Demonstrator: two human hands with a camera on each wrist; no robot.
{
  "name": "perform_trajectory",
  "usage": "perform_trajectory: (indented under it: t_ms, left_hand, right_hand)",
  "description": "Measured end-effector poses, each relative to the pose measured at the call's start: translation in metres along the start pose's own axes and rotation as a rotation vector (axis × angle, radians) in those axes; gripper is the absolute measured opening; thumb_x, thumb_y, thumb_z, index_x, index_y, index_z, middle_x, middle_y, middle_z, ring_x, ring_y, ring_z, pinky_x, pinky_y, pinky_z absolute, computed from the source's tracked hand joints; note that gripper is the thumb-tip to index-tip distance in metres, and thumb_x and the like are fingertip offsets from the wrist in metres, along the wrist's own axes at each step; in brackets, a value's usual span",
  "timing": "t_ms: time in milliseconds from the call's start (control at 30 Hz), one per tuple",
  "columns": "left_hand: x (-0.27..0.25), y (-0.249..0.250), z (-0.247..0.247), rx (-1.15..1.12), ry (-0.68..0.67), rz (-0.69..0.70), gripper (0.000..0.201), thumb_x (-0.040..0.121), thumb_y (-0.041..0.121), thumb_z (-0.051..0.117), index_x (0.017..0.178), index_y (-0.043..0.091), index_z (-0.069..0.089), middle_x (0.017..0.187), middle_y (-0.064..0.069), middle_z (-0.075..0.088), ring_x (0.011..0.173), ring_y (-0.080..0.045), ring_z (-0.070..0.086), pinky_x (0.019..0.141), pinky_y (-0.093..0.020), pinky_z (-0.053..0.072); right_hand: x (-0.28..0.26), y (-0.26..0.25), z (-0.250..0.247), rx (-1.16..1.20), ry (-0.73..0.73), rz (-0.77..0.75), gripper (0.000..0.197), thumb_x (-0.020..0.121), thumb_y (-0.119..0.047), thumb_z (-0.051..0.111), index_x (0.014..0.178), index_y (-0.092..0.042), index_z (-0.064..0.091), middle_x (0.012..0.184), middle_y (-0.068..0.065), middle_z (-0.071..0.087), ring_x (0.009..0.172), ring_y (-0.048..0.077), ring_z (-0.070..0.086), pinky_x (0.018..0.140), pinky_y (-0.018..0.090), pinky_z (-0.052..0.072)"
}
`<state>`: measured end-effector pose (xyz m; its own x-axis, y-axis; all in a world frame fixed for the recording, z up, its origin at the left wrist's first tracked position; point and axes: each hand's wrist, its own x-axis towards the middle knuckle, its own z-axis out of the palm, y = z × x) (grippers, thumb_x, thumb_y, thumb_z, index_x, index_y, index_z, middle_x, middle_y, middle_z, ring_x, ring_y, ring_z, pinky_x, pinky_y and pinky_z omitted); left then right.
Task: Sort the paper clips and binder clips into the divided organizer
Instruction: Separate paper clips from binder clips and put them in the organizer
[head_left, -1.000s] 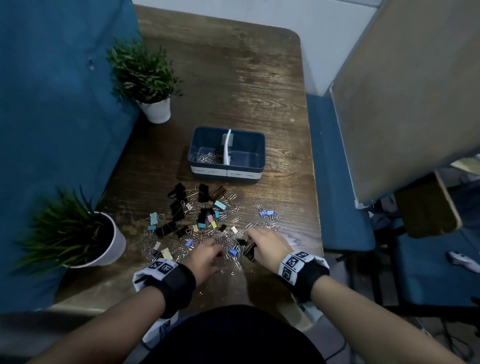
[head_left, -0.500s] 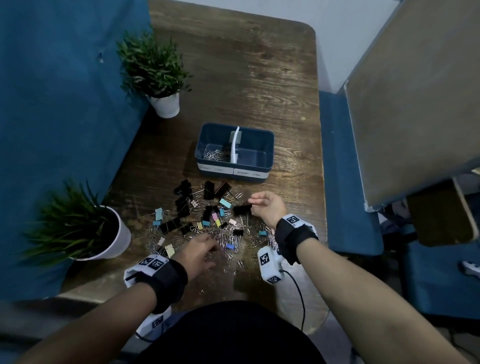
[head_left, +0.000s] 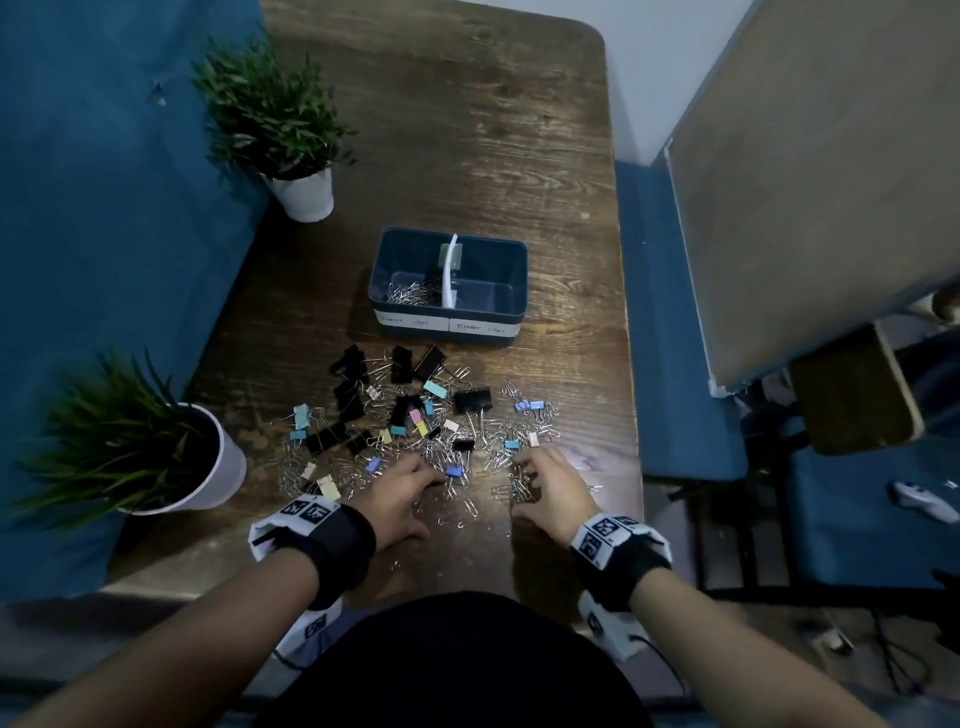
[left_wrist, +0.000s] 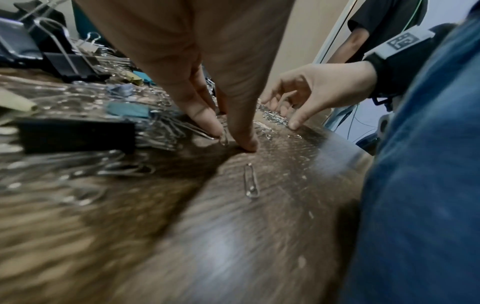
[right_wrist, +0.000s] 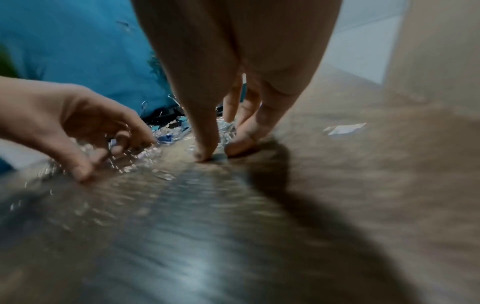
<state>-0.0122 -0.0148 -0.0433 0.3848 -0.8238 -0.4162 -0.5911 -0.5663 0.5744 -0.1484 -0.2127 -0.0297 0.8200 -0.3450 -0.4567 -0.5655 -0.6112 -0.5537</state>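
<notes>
Both hands are down at the near edge of the scattered clips on the wooden counter (head_left: 519, 156). The right hand (head_left: 553, 493) has its fingers (right_wrist: 205, 152) spread loosely, tips on the wood around a small heap of paper clips (head_left: 514, 488), nothing gripped yet. The left hand (head_left: 400, 493) pinches toward a thin wire clip, holding nothing I can see. The organizer (head_left: 511, 275) sits straight ahead beyond the pile, its left compartment already holding silver clips. Black and pastel binder clips (head_left: 471, 400), boxy and hard, lie between.
</notes>
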Motion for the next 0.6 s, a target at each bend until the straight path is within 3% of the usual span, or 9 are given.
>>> perform_trajectory:
  t_ms: [133,233,300,400,467,533,600]
  left_hand:
    - [0.007,0.015,0.009,-0.025,0.036,0.035,0.048,0.083,0.008,0.065,0.128,0.018,0.052,0.104,0.007,0.041,0.087,-0.007,0.045,0.08,-0.012,0.038]
    - [0.004,0.017,0.008,-0.081,0.099,0.054,0.043,0.079,0.009,0.069,0.12,0.015,0.058,0.1,0.006,0.046,0.082,-0.008,0.051,0.073,-0.012,0.045]
    - [-0.004,0.01,0.002,-0.099,0.168,0.058,0.044,0.074,0.018,0.077,0.115,0.017,0.06,0.098,0.009,0.046,0.082,-0.004,0.048,0.069,-0.004,0.04]
    - [-0.024,-0.011,-0.011,-0.053,0.164,0.031,0.06,0.065,0.036,0.081,0.117,0.024,0.055,0.105,0.012,0.043,0.092,-0.001,0.044,0.077,-0.003,0.036]
    - [-0.037,-0.025,-0.014,0.001,0.065,0.004,0.073,0.058,0.043,0.083,0.12,0.028,0.049,0.113,0.012,0.04,0.103,-0.003,0.042,0.086,-0.014,0.04]
    - [-0.045,-0.032,-0.013,0.049,-0.024,-0.025,0.075,0.058,0.04,0.084,0.121,0.027,0.045,0.117,0.012,0.038,0.106,-0.005,0.041,0.089,-0.02,0.041]
    - [-0.045,-0.03,-0.008,0.078,-0.043,-0.008,0.068,0.064,0.034,0.082,0.121,0.025,0.045,0.115,0.013,0.039,0.105,-0.005,0.041,0.088,-0.018,0.038]
  right_hand:
    - [0.011,-0.022,0.022,-0.031,0.029,-0.084,0.035,0.08,-0.008,0.072,0.112,-0.016,0.059,0.106,-0.007,0.057,0.093,0.005,0.051,0.096,0.021,0.045]
    - [0.015,-0.025,0.019,-0.006,-0.034,-0.124,0.037,0.078,-0.009,0.075,0.111,-0.016,0.061,0.102,-0.007,0.057,0.089,0.008,0.054,0.079,0.011,0.044]
    - [0.013,-0.024,0.006,0.028,-0.02,-0.119,0.042,0.076,-0.017,0.079,0.113,-0.018,0.059,0.102,-0.01,0.053,0.088,0.007,0.054,0.071,0.007,0.038]
    - [0.003,-0.016,-0.006,-0.059,-0.053,-0.053,0.073,0.064,-0.031,0.086,0.126,-0.023,0.049,0.111,-0.012,0.045,0.101,0.006,0.048,0.09,0.019,0.043]
    - [-0.004,-0.009,-0.004,-0.162,-0.136,-0.015,0.087,0.055,-0.033,0.09,0.128,-0.023,0.043,0.12,-0.009,0.042,0.109,0.011,0.046,0.1,0.03,0.044]
    - [-0.008,-0.004,0.005,-0.204,-0.18,-0.013,0.08,0.054,-0.027,0.092,0.119,-0.02,0.045,0.118,-0.005,0.045,0.105,0.014,0.048,0.094,0.031,0.047]
    - [-0.012,-0.007,0.016,-0.168,-0.174,-0.016,0.063,0.059,-0.02,0.09,0.105,-0.017,0.047,0.1,-0.003,0.052,0.088,0.014,0.051,0.073,0.025,0.046]
